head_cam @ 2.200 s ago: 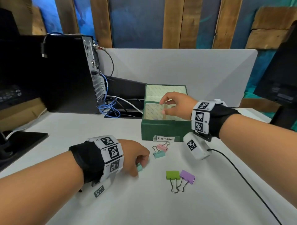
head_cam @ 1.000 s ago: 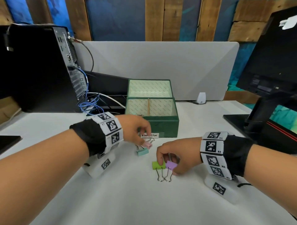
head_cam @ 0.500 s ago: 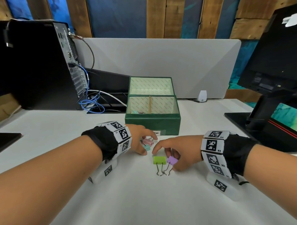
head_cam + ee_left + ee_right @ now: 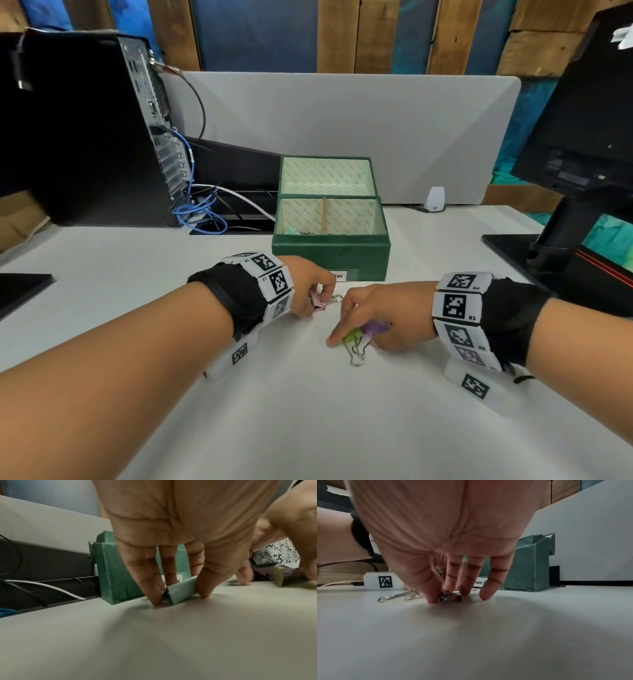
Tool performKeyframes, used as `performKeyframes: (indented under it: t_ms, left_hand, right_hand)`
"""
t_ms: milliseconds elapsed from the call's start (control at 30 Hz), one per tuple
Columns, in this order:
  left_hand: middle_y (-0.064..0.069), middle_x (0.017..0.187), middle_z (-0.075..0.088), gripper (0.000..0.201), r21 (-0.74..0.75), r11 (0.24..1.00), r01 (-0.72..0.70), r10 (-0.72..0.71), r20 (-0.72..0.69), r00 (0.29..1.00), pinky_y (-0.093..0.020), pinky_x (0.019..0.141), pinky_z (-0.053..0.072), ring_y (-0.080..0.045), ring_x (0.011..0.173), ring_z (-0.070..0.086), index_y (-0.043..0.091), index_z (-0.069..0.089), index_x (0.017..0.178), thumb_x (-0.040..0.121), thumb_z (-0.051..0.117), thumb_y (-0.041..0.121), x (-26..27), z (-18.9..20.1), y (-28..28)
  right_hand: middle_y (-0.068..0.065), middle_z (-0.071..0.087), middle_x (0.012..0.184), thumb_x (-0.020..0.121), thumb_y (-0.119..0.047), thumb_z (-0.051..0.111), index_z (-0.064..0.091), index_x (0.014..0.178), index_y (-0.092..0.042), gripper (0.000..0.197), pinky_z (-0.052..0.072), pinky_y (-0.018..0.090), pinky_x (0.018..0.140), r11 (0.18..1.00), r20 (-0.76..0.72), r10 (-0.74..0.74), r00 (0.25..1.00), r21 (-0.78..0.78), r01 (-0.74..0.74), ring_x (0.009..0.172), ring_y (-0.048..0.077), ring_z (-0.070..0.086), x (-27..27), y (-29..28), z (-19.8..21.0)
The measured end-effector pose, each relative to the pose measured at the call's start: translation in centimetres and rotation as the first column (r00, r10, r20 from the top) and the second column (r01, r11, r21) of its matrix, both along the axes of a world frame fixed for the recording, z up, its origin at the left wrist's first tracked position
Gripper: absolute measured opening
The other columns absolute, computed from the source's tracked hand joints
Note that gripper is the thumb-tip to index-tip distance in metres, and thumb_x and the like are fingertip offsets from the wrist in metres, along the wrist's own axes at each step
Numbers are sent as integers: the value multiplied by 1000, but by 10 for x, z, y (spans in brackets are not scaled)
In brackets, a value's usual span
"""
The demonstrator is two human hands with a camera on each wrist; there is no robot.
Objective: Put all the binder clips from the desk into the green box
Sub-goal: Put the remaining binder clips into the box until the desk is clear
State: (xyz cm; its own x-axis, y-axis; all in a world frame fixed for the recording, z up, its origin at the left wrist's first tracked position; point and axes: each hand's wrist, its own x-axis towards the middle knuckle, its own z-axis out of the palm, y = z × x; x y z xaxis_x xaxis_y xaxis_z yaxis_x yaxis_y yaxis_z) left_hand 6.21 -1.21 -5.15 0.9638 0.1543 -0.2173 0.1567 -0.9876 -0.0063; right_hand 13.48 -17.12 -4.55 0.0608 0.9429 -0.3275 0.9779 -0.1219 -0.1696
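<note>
1. Open green fabric-covered box (image 4: pixel 330 251), far centre of the white tabletop (image 4: pixel 308 411), holds at least one clip in its left compartment.
2. Left hand (image 4: pixel 305 287) pinches a teal metal binder clip (image 4: pixel 180 591); a pink binder clip (image 4: pixel 318 301) lies touching it.
3. Right hand (image 4: pixel 380 313) pinches the purple binder clip (image 4: pixel 375 327) beside the lime-green binder clip (image 4: pixel 352 335); four clips are left.

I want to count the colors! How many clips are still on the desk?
4: a pink clip and a teal clip at the left hand, a green clip and a purple clip under the right hand.

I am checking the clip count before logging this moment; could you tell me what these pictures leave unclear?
- Green box contents: head view, front wall hides the floor; only a teal scrap shows.
- Teal clip: head view, left hand covers it.
- Purple clip: right wrist view, blurred, right hand fingers cover it.
- Label: left hand covers part.
</note>
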Motion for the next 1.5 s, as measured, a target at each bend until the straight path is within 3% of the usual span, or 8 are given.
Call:
performKeyframes:
  t_ms: [200, 333, 533, 800, 967, 1067, 1300, 1500]
  left_hand:
    - [19, 72, 46, 22, -122, 992, 11, -2, 74, 997, -12, 61, 36, -10, 80, 51, 26, 65, 99, 78, 70, 22, -1, -3, 11]
    - [18, 72, 48, 20, -138, 990, 17, -1, 113, 994, -17, 66, 43, -11, 80, 53, 27, 66, 91, 75, 69, 15, -2, -5, 17]
    - [12, 92, 66, 12, -253, 967, -10, 65, 211, 975, -25, 83, 54, -11, 88, 65, 25, 66, 86, 77, 68, 17, -10, 31, 29]
    - [0, 90, 71, 12, -393, 918, -53, 288, 569, 770, -45, 83, 57, -25, 86, 69, 27, 65, 85, 75, 71, 22, 12, 100, 56]
    - [0, 88, 73, 12, -435, 892, -124, 362, 523, 771, -35, 76, 56, -20, 77, 68, 20, 68, 84, 74, 74, 18, 35, 70, 68]
    - [-3, 104, 67, 15, -414, 896, -160, 362, 473, 803, -31, 80, 52, -22, 93, 66, 20, 67, 88, 75, 73, 19, 39, 53, 71]
    - [-5, 132, 44, 46, -417, 870, -264, 442, 422, 791, -33, 84, 50, -23, 100, 58, 36, 50, 123, 81, 67, 30, 36, 41, 78]
    - [-10, 135, 41, 55, -596, 726, -343, 587, 276, 761, -34, 61, 58, -28, 98, 56, 31, 46, 130, 86, 56, 0, 31, 27, 68]
  right_hand:
    - [-9, 41, 103, 78, -14, 63, 54, 104, -28, 31, 42, 27, 77, 994, 82, -107, 991, -15, 108, 92, 17, 49, 4, 2, -3]
    - [-7, 44, 96, 77, -15, 66, 54, 93, -26, 22, 33, 16, 60, 992, 88, -123, 988, 16, 122, 86, 16, 46, 7, 2, -5]
    - [-6, 48, 95, 77, -13, 64, 62, 97, -18, 20, 33, 16, 60, 984, 75, -163, 984, 91, 156, 84, 13, 46, 11, 2, -7]
    - [-7, 46, 96, 77, -12, 61, 55, 89, -24, 18, 36, 23, 66, 979, 95, -190, 977, 87, 183, 85, 17, 49, 10, 1, -8]
    - [-7, 43, 97, 77, -10, 59, 56, 96, -21, 23, 35, 22, 62, 984, 104, -172, 980, 70, 165, 92, 20, 52, 13, 0, -10]
    - [-6, 43, 97, 77, -10, 59, 55, 95, -20, 21, 36, 25, 68, 988, 119, -145, 982, 72, 137, 97, 23, 54, 16, 1, -12]
    - [-4, 48, 102, 87, -27, 57, 58, 101, -25, 14, 41, 26, 79, 989, 88, -120, 989, 96, 111, 96, 18, 53, 13, 1, -11]
    - [-7, 47, 94, 86, -17, 57, 62, 104, -20, 19, 35, 24, 73, 985, 138, -129, 982, 130, 112, 86, 13, 45, 15, 3, -10]
